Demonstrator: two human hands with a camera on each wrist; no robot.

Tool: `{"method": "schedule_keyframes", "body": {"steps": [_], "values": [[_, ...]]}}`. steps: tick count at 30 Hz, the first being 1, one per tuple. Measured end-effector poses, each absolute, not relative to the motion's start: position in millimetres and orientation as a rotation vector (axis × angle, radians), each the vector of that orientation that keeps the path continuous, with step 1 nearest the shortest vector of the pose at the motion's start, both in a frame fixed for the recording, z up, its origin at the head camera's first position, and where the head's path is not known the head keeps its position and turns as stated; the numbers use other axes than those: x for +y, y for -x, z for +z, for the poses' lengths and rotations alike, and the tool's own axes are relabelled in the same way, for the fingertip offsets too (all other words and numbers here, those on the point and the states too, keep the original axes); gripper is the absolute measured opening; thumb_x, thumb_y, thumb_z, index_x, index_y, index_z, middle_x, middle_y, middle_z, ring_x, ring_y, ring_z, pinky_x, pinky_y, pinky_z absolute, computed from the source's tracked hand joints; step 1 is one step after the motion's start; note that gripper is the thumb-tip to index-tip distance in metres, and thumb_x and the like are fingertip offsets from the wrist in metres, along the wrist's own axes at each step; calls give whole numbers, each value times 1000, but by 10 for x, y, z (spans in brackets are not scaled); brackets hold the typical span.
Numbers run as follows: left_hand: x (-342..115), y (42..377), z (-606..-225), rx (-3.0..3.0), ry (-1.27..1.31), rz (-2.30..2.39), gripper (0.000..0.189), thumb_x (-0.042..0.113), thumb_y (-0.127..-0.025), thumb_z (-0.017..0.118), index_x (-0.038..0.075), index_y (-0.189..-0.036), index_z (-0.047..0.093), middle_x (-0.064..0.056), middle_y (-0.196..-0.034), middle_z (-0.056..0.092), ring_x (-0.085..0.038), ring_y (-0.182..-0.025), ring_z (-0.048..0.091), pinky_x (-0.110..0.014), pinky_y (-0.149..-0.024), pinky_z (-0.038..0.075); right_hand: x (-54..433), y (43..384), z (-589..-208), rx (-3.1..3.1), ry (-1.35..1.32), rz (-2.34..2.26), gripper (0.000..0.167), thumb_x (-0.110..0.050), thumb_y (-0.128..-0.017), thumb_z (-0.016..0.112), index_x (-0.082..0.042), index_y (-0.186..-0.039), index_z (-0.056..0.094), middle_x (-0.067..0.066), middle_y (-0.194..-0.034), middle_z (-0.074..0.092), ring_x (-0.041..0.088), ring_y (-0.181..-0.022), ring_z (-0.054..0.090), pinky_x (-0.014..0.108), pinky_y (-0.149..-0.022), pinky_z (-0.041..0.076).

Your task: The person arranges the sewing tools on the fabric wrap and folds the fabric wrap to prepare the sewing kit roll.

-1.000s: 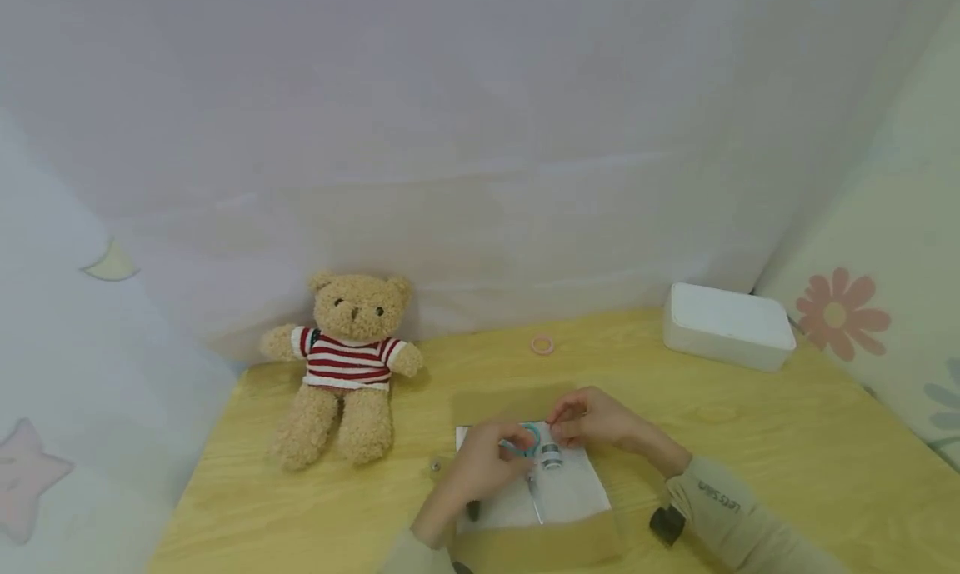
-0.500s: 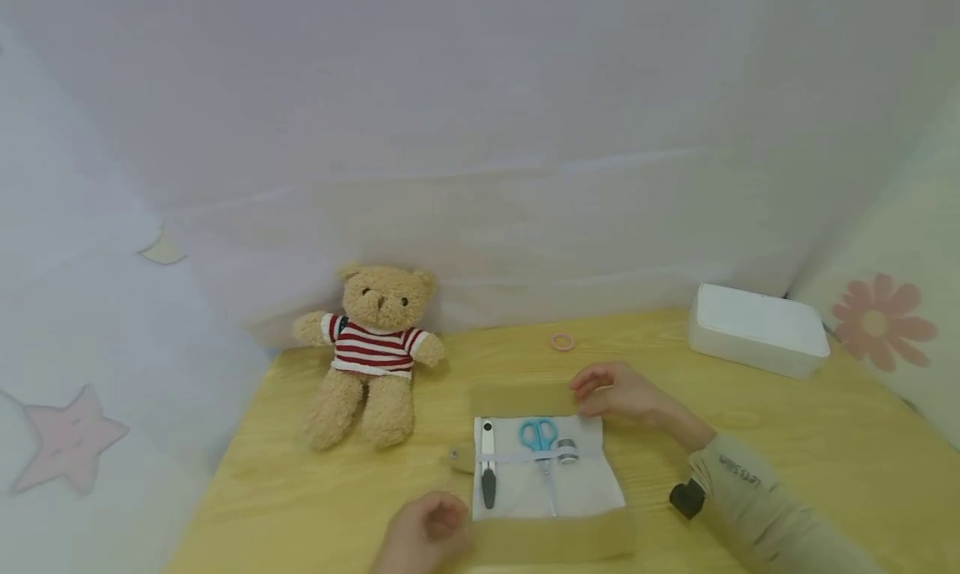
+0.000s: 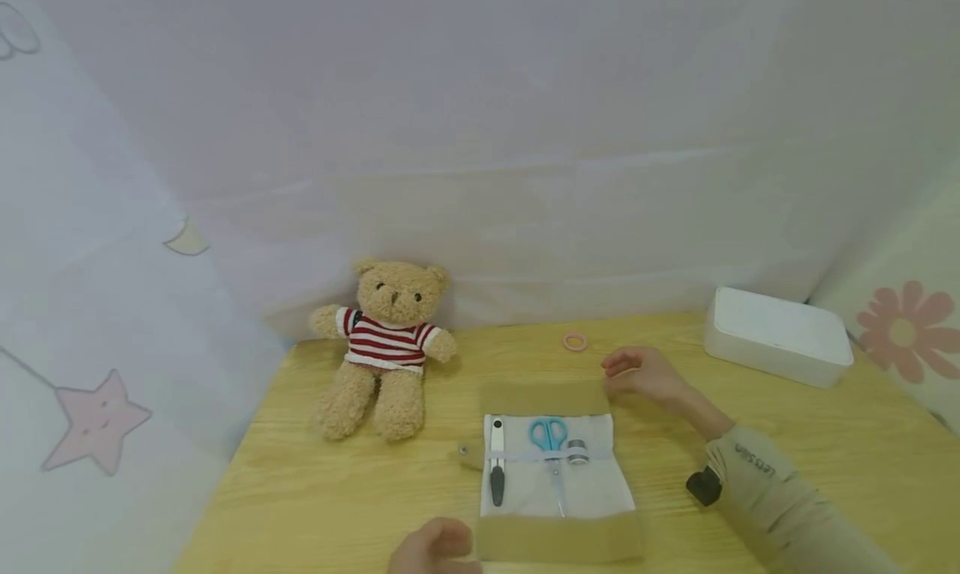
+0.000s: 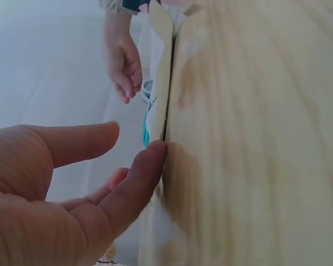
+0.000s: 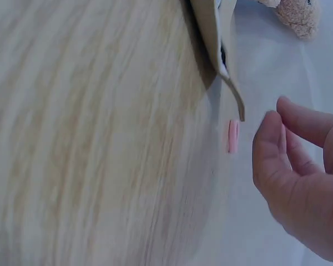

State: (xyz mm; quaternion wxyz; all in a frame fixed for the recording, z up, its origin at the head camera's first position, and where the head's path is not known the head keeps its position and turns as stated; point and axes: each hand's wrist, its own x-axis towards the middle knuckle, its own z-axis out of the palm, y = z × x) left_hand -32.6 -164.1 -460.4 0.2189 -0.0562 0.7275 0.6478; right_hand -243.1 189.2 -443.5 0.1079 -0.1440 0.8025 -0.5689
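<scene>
the tan case (image 3: 555,542) lies unfolded on the yellow table (image 3: 337,491), one flap towards the person and one away, so its length runs near to far; its snap tab (image 3: 467,454) sticks out to the left. on the white lining (image 3: 519,499), a pale strap (image 3: 517,455) crosses from side to side over the tools. the white tool (image 3: 497,437) has its long axis almost straight near to far, dark end towards the person, holed end away. the scissors (image 3: 548,434) point their blades towards the person, slightly rightward, blue loops away; a small roll (image 3: 577,451) sits just right of them. the left hand (image 3: 432,549) is by the near left corner, thumb and fingers well parted, nothing between them; i cannot tell whether a fingertip touches the edge. the right hand (image 3: 647,376) is just beside the far right corner, fingers softly bent, thumb close to the forefinger, holding nothing
</scene>
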Motion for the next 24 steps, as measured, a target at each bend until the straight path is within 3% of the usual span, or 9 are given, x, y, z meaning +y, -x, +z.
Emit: {"method": "schedule_keyframes", "body": {"steps": [7, 15, 24], "values": [[-1542, 380, -4559, 2236, 159, 1556, 28, 15, -86, 69, -4, -105, 62, -8, -89, 69, -25, -79, 66, -42, -70, 53, 1866, 2484, -4492, 2431, 381, -1520, 29, -8, -87, 67, 11, -107, 61, 10, -84, 66, 18, -69, 59, 29, -61, 51], [-1463, 382, -4556, 2270, 151, 1604, 22, 10, -81, 71, 0, -100, 63, -3, -82, 65, -18, -73, 63, -35, -64, 52, 1813, 2463, -4490, 2398, 407, -1512, 23, -8, -87, 67, 10, -100, 61, 9, -84, 65, 16, -69, 61, 29, -61, 53], [-1428, 418, -4552, 2373, 46, 1602, 15, 4, -77, 74, 2, -90, 65, -2, -81, 66, -16, -74, 62, -33, -66, 52, 1778, 2452, -4444, 2325, 393, -1555, 19, -4, -86, 67, 11, -98, 61, 8, -81, 64, 15, -68, 62, 30, -63, 55]]}}
